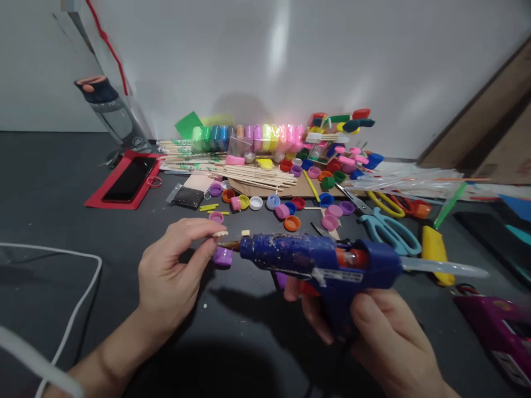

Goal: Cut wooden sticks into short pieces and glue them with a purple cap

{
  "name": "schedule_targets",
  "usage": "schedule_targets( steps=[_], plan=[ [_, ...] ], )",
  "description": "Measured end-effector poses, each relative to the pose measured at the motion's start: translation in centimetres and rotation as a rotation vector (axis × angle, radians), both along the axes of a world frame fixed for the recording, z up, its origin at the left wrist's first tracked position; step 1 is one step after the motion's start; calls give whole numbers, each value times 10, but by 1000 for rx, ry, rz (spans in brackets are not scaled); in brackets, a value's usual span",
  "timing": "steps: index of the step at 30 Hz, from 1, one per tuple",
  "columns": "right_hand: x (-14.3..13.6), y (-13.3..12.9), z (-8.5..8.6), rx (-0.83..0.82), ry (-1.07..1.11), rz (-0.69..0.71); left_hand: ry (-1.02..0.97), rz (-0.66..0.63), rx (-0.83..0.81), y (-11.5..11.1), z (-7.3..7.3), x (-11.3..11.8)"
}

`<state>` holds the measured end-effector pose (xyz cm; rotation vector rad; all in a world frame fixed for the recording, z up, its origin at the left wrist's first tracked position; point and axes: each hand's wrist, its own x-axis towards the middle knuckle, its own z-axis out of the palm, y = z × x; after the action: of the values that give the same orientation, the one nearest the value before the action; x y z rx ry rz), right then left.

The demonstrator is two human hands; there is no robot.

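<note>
My right hand (373, 326) is wrapped round the handle of a blue glue gun (290, 254), whose nozzle points left. A clear glue stick (448, 267) sticks out of its back end. My left hand (178, 271) pinches a small pale piece (220, 234) between thumb and forefinger, right by the nozzle tip. Whether the tip touches the piece cannot be made out. Just beyond the nozzle is a small cream block (245, 232). A purple cap (223, 256) lies below the nozzle, partly hidden by it.
Bottle caps (256, 203), wooden sticks (261, 177) and clay tubs (249, 135) spread across the back. Blue scissors (390, 232) and a yellow tool (435, 254) lie right. A phone (130, 179), a bottle (114, 116) and a white cable (83, 298) are left.
</note>
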<state>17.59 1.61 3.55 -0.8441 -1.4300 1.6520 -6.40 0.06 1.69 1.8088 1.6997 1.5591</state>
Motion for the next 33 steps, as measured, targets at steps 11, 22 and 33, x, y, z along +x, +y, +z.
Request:
schedule_targets(
  steps=[11,22,33],
  plan=[
    [4,-10,-9,-93,-60,-112,234,12,206,2,0,-5],
    [17,-12,-17,53,-231,-18,287,41,217,2,0,-6],
    [20,-12,-20,173,-322,-95,322,40,228,2,1,-7]
  ],
)
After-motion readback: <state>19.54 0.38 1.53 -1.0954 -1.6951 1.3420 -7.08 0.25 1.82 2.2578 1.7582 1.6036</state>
